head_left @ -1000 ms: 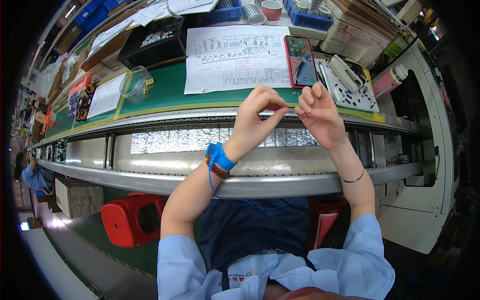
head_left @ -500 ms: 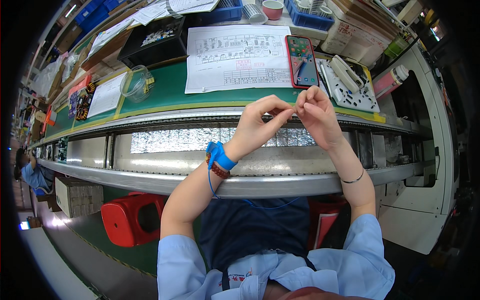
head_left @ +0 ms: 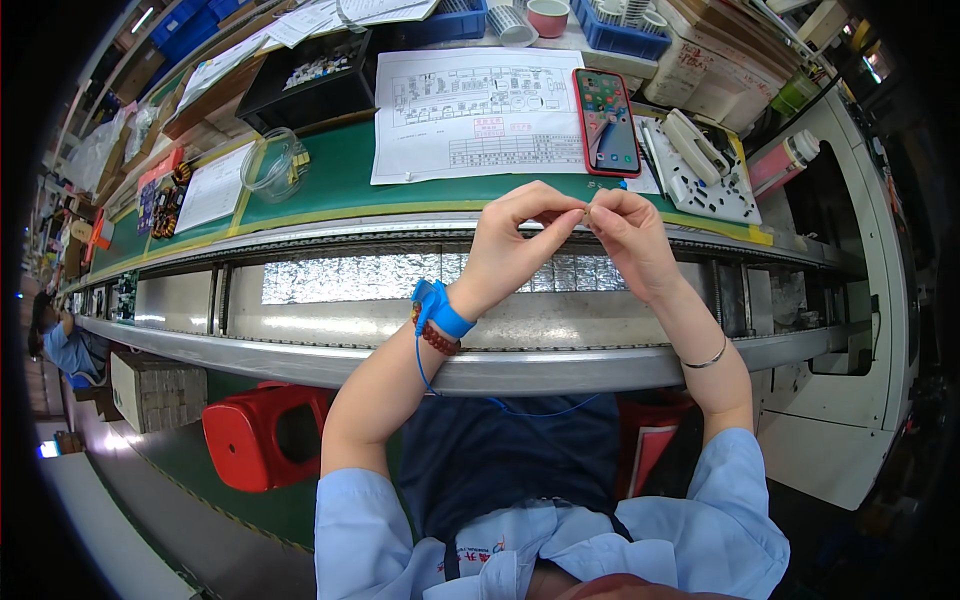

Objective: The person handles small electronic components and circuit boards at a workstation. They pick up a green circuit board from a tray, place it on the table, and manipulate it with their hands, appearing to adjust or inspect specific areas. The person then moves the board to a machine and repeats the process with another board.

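Observation:
Over the conveyor's far rail, my left hand (head_left: 515, 245) and my right hand (head_left: 635, 240) meet fingertip to fingertip. Both are closed in a pinch, and what lies between the fingertips is too small to make out. A blue wrist strap (head_left: 440, 311) with a thin cord circles my left wrist. Just beyond my right hand lies a phone with a red case (head_left: 607, 125), its screen lit. Left of the phone is a printed drawing sheet (head_left: 430, 150). Small dark parts rest on a white tray (head_left: 735, 205) to the right.
The conveyor (head_left: 380, 325) runs across in front of me, with a silvery strip (head_left: 360, 278) along it. A clear round tub (head_left: 268, 172) and a black bin of small parts (head_left: 262, 105) stand at far left. A red stool (head_left: 235, 445) is below left; a pale machine (head_left: 840, 400) stands right.
My right hand's fingers have curled in from a looser, raised pose and drawn down to my left fingertips. My left hand has barely moved.

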Demonstrator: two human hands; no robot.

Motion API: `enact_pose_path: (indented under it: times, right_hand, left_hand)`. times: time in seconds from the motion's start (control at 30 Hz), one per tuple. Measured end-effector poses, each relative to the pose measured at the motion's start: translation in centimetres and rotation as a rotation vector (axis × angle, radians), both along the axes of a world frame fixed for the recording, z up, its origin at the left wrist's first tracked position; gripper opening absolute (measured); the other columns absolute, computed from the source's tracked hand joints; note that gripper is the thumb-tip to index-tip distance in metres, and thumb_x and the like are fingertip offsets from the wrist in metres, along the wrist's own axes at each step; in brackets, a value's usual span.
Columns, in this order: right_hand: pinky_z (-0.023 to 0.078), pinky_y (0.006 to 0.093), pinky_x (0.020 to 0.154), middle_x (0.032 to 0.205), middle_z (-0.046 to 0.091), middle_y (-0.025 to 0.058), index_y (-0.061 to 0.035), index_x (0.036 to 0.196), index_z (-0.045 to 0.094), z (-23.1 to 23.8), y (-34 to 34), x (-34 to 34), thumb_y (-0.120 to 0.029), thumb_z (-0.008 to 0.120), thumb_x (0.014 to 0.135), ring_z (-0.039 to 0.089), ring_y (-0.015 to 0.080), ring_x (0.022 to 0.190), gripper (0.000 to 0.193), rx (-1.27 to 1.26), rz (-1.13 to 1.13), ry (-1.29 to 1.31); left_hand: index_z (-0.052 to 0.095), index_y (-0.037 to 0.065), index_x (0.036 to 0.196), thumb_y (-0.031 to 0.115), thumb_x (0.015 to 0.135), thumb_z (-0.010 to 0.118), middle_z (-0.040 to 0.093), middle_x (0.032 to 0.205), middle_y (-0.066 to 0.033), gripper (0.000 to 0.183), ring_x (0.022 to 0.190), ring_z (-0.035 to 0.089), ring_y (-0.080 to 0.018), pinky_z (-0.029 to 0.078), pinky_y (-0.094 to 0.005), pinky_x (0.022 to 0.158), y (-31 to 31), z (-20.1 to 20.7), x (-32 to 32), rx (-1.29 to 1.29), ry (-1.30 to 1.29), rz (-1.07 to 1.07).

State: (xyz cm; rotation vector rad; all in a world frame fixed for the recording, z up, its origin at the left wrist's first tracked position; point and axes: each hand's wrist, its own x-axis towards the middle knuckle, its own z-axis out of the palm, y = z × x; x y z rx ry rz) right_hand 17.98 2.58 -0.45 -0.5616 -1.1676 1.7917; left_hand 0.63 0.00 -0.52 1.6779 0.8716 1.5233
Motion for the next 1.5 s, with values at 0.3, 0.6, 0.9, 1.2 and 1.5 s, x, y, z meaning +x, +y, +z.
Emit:
enact_pose_path:
  times: [0.3, 0.6, 0.9, 1.2, 1.5]
  right_hand:
    - [0.042, 0.0213, 0.072, 0.081, 0.061, 0.0006, -0.0041, 0.085, 0.065, 0.1, 0.0, 0.1, -0.007, 0.065, 0.082, 0.054, 0.0061, 0.076, 0.004, 0.038, -0.017, -0.034]
    - [0.041, 0.0223, 0.068, 0.075, 0.059, 0.0004, -0.0013, 0.079, 0.065, 1.0, -0.2, -0.4, -0.005, 0.067, 0.079, 0.053, 0.0085, 0.071, 0.005, 0.433, -0.259, -0.427]
    - [0.036, 0.0302, 0.066, 0.072, 0.057, 0.0036, -0.0037, 0.078, 0.064, 0.5, -0.1, -0.7, -0.002, 0.067, 0.071, 0.053, 0.0186, 0.068, 0.008, 1.112, -0.466, -0.789]
    - [0.038, 0.0294, 0.068, 0.078, 0.057, 0.0043, -0.0036, 0.090, 0.064, 0.4, -0.8, -1.4, -0.001, 0.064, 0.074, 0.054, 0.0170, 0.071, 0.016, 1.061, -0.442, -0.731]
    - [0.041, 0.0231, 0.076, 0.089, 0.051, 0.0011, -0.0047, 0.094, 0.048, 0.7, -0.4, -0.5, 0.002, 0.056, 0.080, 0.049, 0.0076, 0.084, 0.018, 0.230, -0.109, -0.111]
  left_hand:
    - [0.066, -0.001, 0.088, 0.000, 0.079, 0.062, 0.063, 0.081, -0.0074, 0.010, 0.071, 0.059, -0.0126, 0.048, -0.0233, 0.063, 0.0, 0.1, 0.1, -0.001, 0.005, 0.002]
    - [0.065, 0.000, 0.087, -0.001, 0.077, 0.063, 0.061, 0.077, -0.0073, 0.010, 0.066, 0.058, -0.0129, 0.047, -0.0236, 0.059, 0.1, 0.0, -0.1, 0.065, 0.137, 0.067]
    - [0.063, 0.000, 0.078, -0.002, 0.072, 0.065, 0.059, 0.072, -0.0053, 0.007, 0.060, 0.056, -0.0115, 0.047, -0.0224, 0.055, 0.5, -0.8, -0.6, 0.119, 0.379, 0.168]
    - [0.061, -0.001, 0.074, 0.000, 0.073, 0.065, 0.058, 0.068, -0.0041, 0.004, 0.058, 0.055, -0.0079, 0.045, -0.0207, 0.053, 0.4, -0.4, -0.5, -0.031, 0.203, 0.228]
    - [0.050, 0.003, 0.081, 0.016, 0.091, 0.048, 0.055, 0.073, -0.0052, 0.017, 0.065, 0.051, -0.0123, 0.044, -0.0255, 0.062, 1.0, 0.2, -1.2, -0.466, -0.435, -0.167]
